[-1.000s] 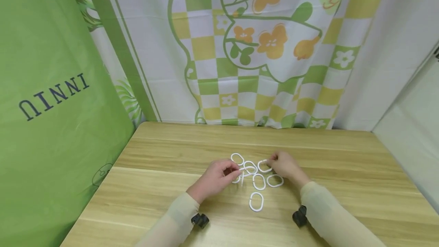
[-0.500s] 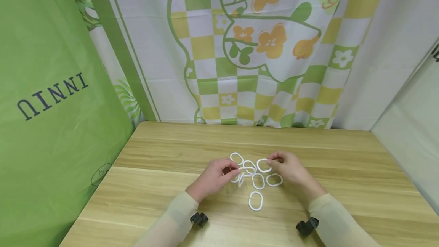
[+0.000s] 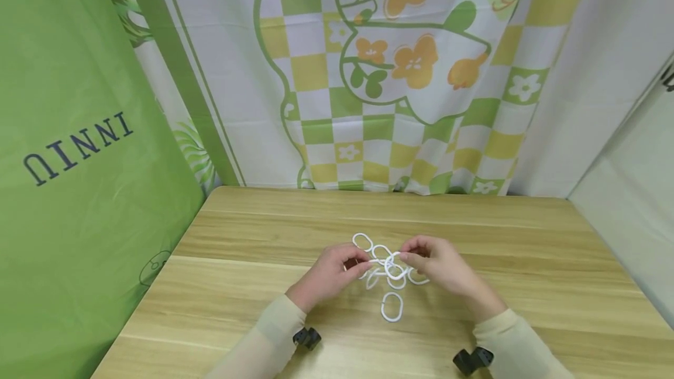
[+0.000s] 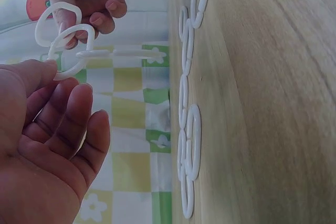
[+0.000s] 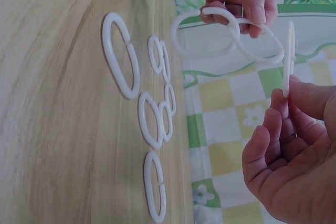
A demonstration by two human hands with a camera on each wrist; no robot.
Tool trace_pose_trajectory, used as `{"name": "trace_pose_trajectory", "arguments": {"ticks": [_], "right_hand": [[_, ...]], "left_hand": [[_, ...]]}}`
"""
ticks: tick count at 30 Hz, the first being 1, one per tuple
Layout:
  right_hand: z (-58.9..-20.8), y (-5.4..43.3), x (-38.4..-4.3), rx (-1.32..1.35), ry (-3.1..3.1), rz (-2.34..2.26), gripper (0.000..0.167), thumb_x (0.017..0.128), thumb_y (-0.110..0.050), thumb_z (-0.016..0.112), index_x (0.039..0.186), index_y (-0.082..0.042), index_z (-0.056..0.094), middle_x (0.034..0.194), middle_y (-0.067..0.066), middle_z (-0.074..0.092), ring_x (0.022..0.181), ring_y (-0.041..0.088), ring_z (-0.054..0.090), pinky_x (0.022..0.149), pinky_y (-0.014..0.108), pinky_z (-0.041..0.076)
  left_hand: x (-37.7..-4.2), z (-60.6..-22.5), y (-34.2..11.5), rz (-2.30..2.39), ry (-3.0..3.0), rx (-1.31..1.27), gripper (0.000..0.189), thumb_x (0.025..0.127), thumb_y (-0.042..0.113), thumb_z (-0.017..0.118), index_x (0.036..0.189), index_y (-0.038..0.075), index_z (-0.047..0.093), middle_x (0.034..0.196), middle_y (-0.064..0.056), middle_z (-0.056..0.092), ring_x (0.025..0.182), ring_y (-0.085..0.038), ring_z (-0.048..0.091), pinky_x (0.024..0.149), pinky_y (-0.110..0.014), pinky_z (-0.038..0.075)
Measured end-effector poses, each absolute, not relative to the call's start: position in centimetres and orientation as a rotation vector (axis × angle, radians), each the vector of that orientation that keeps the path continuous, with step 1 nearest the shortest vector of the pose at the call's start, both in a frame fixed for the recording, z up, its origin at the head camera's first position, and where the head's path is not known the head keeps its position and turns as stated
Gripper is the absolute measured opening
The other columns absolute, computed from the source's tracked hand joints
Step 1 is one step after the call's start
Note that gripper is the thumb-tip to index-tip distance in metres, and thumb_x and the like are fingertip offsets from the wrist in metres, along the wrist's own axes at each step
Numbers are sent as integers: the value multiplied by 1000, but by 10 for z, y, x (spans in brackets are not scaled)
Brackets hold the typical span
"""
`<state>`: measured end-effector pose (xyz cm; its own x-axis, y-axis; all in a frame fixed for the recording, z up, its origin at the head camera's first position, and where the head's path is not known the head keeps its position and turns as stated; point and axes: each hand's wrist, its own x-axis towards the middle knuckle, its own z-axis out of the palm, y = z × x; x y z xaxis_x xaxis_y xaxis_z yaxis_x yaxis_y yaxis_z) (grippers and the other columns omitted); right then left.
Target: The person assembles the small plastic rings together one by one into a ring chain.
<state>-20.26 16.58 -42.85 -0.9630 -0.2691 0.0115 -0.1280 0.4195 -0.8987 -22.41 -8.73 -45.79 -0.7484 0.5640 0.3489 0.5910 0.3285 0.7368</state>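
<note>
In the head view, my left hand pinches a white oval plastic chain link between thumb and forefinger. A second split link hangs from it, hooked through. Opposite, my right hand pinches another white link by its edge, with thumb and fingertips. Close above the table the two hands face each other, and the right hand's link overlaps the left one in the left wrist view. Several loose white links lie underneath; the nearest one shows a small gap in its side.
The wooden table ends at the back against a checked, flowered curtain. On the left hangs a green cloth, on the right a pale one. Dark wrist cameras sit at both cuffs.
My right hand has picked up a link from the right of the pile and brought it left, up to the left hand's link. The left hand has stayed nearly still; its hanging link has swung.
</note>
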Motion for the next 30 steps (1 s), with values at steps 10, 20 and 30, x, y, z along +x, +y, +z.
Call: {"name": "trace_pose_trajectory", "arguments": {"ticks": [10, 20, 30], "right_hand": [[-427, 161, -200, -387, 2455, -1616, 20, 90, -19, 71, 102, -3, 67, 85, 9, 62, 72, 17, 53, 59, 27, 47], [-429, 161, -200, -423, 2439, -1602, 21, 90, -20, 72, 102, -4, 67, 88, 10, 63, 76, 20, 54, 61, 27, 48], [-436, 160, -196, -484, 2398, -1608, 19, 89, -16, 72, 100, -2, 66, 88, 14, 63, 75, 21, 56, 62, 27, 50]], "left_hand": [[-224, -457, -83, -1362, -2506, -1177, 6, 92, 12, 70, 98, 10, 72, 83, 9, 60, 73, -3, 55, 65, -21, 51], [-223, -456, -82, -1307, -2521, -1194, 5, 92, 17, 70, 96, 14, 72, 80, 11, 58, 72, -3, 52, 64, -20, 50], [-219, -458, -82, -1300, -2540, -1184, 4, 91, 13, 70, 95, 14, 72, 79, 12, 57, 73, -3, 52, 64, -20, 49]]}}
